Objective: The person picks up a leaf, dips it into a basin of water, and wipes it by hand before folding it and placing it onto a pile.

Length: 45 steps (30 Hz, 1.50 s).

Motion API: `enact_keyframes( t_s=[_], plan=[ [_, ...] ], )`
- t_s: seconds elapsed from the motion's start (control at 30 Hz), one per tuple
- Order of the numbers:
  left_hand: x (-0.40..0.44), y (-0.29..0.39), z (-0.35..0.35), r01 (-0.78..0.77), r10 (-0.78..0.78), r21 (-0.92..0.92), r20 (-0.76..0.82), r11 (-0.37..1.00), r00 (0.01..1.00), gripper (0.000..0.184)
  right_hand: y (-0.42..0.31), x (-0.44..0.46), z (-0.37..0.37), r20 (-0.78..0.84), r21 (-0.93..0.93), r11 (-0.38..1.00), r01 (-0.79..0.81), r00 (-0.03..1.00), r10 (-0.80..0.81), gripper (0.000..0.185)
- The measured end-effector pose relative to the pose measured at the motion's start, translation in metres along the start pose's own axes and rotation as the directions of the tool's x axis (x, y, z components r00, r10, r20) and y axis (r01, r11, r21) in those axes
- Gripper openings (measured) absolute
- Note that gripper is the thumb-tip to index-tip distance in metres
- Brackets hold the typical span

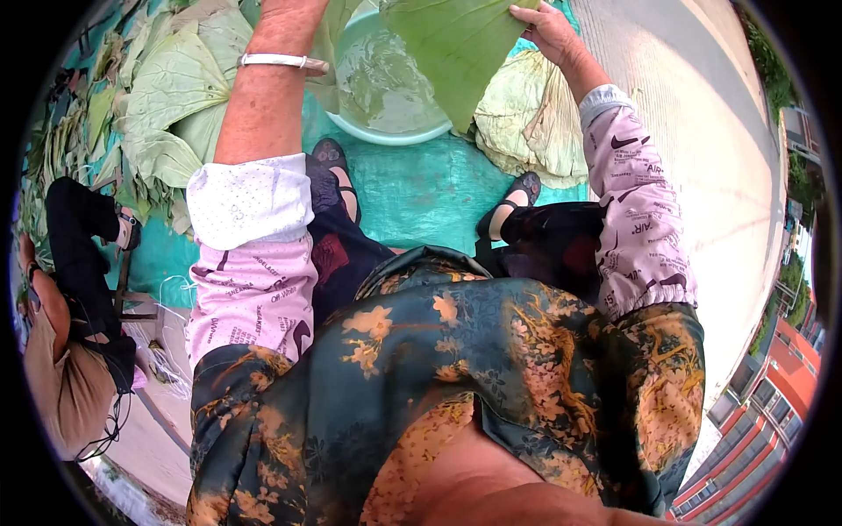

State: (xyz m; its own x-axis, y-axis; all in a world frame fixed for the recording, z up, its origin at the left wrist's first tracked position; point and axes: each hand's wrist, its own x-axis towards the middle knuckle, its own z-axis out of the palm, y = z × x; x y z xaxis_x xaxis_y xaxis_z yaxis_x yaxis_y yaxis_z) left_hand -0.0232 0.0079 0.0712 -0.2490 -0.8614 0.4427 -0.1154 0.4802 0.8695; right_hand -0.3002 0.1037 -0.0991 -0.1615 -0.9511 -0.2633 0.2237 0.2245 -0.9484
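Observation:
A large green lotus leaf [465, 57] hangs over the right side of a pale green basin [395, 138] with clear water [377, 83] in it. My right hand [551, 33] pinches the leaf's right edge between thumb and fingers. Of my left hand [294, 7], only the part by the wrist shows at the top edge, left of the basin; its fingers are out of the picture. Another piece of green leaf [326, 44] hangs at the basin's left side, close to my left wrist. A white bracelet [272, 60] circles my left forearm.
Pale, wilted leaves [531, 118] lie right of the basin, and a big heap of leaves [175, 96] spreads to the left. Green sheeting [412, 193] covers the ground between my feet. A seated person [79, 342] is at far left. Pale pavement [710, 175] lies at right.

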Motion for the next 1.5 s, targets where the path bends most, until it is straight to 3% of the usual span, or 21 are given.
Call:
enact_keyframes(
  t_s=[0.1, 0.27, 0.3, 0.43, 0.57, 0.67, 0.73, 0.87, 0.9, 1.0, 1.03, 1.27, 1.37, 1.47, 1.5],
  plan=[
    [0.002, -0.005, 0.001, 0.025, -0.024, 0.121, -0.005, 0.992, 1.000, 0.007, -0.010, -0.012, -0.014, 0.042, 0.096, 0.995, 0.023, 0.999, -0.027, 0.036],
    [-0.005, -0.003, 0.010, -0.044, 0.044, 0.043, -0.004, 0.998, 0.999, 0.004, -0.015, -0.031, -0.044, 0.250, 0.154, 0.988, -0.015, 0.968, -0.024, 0.043],
    [-0.004, -0.003, 0.010, -0.023, 0.023, 0.045, 0.002, 0.999, 1.000, 0.004, -0.015, -0.038, -0.048, 0.199, 0.132, 0.991, 0.002, 0.979, -0.029, 0.038],
    [-0.003, -0.005, 0.007, -0.043, 0.039, 0.077, 0.052, 0.996, 0.998, 0.005, 0.016, -0.044, -0.104, 0.162, -0.009, 0.981, -0.195, 0.968, 0.194, 0.031],
    [-0.016, 0.017, 0.014, -0.065, 0.065, 0.048, 0.017, 0.997, 0.998, 0.006, 0.060, -0.057, -0.136, -0.129, -0.173, 0.912, -0.371, 0.927, 0.353, 0.030],
    [-0.020, 0.027, 0.010, -0.083, 0.081, 0.062, 0.034, 0.995, 0.996, 0.007, 0.070, -0.064, -0.143, -0.237, -0.306, 0.829, -0.469, 0.880, 0.411, 0.032],
    [-0.022, 0.036, 0.007, -0.045, 0.043, 0.024, 0.079, 0.999, 0.996, 0.008, 0.069, -0.067, -0.144, -0.286, -0.353, 0.811, -0.466, 0.879, 0.381, 0.033],
    [-0.021, 0.032, 0.000, 0.009, -0.011, 0.097, 0.019, 0.995, 1.000, 0.019, 0.082, -0.050, -0.149, -0.327, -0.339, 0.839, -0.426, 0.889, 0.320, 0.033],
    [-0.024, 0.036, 0.001, 0.017, -0.019, 0.071, 0.016, 0.997, 1.000, 0.018, 0.082, -0.045, -0.149, -0.377, -0.440, 0.790, -0.428, 0.886, 0.271, 0.030],
    [-0.025, 0.045, -0.003, 0.009, -0.012, 0.085, 0.027, 0.996, 1.000, 0.019, 0.103, -0.023, -0.166, -0.375, -0.518, 0.800, -0.302, 0.921, 0.104, 0.029],
    [-0.027, 0.048, -0.004, -0.001, -0.003, 0.105, 0.036, 0.994, 0.999, 0.020, 0.101, -0.016, -0.166, -0.394, -0.683, 0.656, -0.321, 0.918, 0.039, 0.029],
    [-0.039, 0.071, -0.004, 0.008, -0.009, 0.065, 0.008, 0.998, 1.000, 0.015, 0.090, -0.020, -0.167, -0.571, -0.717, 0.574, -0.396, 0.805, -0.158, 0.041],
    [-0.039, 0.069, -0.006, 0.007, -0.009, 0.070, 0.025, 0.998, 1.000, 0.014, 0.097, -0.024, -0.162, -0.628, -0.744, 0.501, -0.441, 0.719, -0.299, 0.040],
    [-0.037, 0.071, -0.004, 0.012, -0.013, 0.018, 0.040, 1.000, 0.999, 0.013, 0.078, -0.030, -0.139, -0.777, -0.617, 0.480, -0.624, 0.580, -0.244, 0.037],
    [-0.037, 0.071, -0.003, 0.051, -0.053, 0.058, 0.038, 0.997, 0.998, 0.014, 0.075, -0.033, -0.130, -0.738, -0.670, 0.468, -0.576, 0.585, -0.337, 0.024]
  ],
)
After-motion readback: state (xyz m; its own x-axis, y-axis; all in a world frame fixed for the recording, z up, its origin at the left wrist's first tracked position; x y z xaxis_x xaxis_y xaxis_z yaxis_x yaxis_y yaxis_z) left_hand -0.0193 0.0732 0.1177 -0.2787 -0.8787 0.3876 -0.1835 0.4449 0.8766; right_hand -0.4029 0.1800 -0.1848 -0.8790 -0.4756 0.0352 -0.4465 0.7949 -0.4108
